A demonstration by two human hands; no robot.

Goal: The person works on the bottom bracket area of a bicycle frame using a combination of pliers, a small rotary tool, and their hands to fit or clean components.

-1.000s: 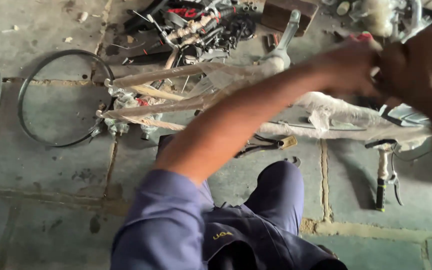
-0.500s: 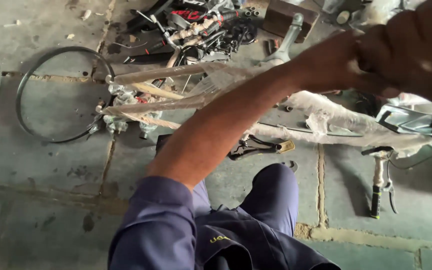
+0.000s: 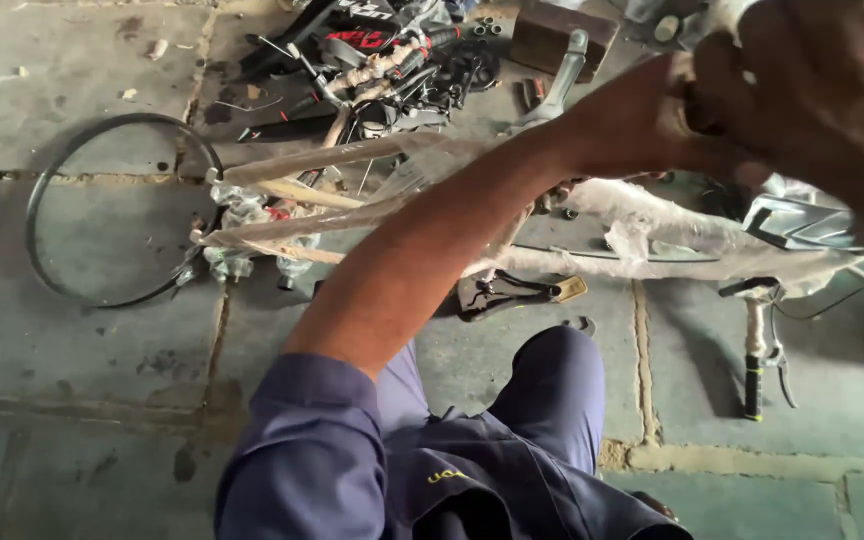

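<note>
Bike frame, wrapped in clear plastic & paper, lies across the concrete floor w/ its thin rear stays pointing at the bare wheel rim. Both hands are up close to the camera, above the frame's front end. Left hand reaches over the frame w/ fingers curled together round something small & dark; what it is can't be told, too blurred. Right hand sits just beside the left, touching it; blur hides whether it's clamped or loose, so can't tell.

Handlebar w/ brake lever lies on the floor just below the frame's front end. Black saddle lies under the frame's mid tube, near the person's knee. Pile of black parts and a brown box sit beyond the frame.

To handle it well, IMO: keep both hands close & braced vs each other, work slowly, and keep the wrap clear of the fingers. Loose plastic near the head end could snag. Steady the frame w/ a knee if it shifts.
</note>
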